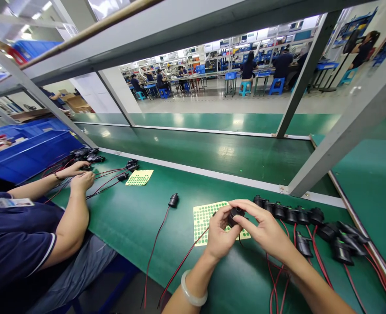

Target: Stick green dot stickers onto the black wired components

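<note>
Between my two hands is a black plastic socket [236, 214] with a thin red-and-black wire. My left hand [219, 231] grips it from the left, fingers curled round it. From the right, my right hand [261, 224] pinches the same socket with thumb and fingers. Beneath my hands lies a pale yellow sheet of round green stickers [203, 218], partly covered by them. A lone black socket [174, 200] rests to the left, its wire running toward the table's near edge. Whether a sticker is on a fingertip cannot be seen.
Several black wired sockets [291, 214] stand in a row at the right, with more heaped beside them. At the left, a co-worker's hands [81, 174] handle similar parts near a blue bin [32, 152] and a smaller sticker sheet [139, 177]. A grey metal post [340, 126] rises at the right.
</note>
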Action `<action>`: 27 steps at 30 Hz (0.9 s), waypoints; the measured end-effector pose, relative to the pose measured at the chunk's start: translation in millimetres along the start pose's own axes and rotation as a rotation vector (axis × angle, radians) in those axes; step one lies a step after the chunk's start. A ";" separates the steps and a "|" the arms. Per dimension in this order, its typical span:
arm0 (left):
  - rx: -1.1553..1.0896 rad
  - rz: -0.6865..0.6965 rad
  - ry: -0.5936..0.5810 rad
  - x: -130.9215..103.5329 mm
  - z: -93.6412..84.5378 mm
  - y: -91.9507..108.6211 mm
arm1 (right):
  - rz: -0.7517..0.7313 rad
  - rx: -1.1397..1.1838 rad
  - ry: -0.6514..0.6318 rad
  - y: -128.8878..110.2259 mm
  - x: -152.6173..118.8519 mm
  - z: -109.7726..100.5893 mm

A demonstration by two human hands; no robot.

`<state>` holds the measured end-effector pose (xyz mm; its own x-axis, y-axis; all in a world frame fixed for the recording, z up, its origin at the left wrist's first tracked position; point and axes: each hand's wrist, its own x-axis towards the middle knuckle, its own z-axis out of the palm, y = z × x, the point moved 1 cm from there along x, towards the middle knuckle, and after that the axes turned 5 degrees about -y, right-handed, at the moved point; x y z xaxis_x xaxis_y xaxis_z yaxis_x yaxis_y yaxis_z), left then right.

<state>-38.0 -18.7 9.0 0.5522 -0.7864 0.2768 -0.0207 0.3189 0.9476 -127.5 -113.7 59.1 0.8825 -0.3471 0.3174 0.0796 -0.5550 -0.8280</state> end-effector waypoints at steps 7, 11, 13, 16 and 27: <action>-0.132 -0.147 -0.038 6.3 -3.5 8.3 | 0.068 -0.091 -0.096 1.1 -4.8 -24.1; -0.165 -0.167 -0.065 3.3 -7.1 9.9 | 0.043 -0.118 0.065 -12.4 -17.2 -61.7; -0.166 -0.154 -0.090 -0.7 -6.7 14.0 | -0.022 -0.115 0.182 -21.5 -25.6 -81.1; -0.217 -0.124 -0.117 -9.6 -0.3 29.5 | -0.103 -0.131 0.350 -34.0 -37.5 -99.3; -0.605 0.021 -0.552 -46.1 48.6 96.3 | -0.449 -0.291 0.194 -67.8 -61.6 -74.6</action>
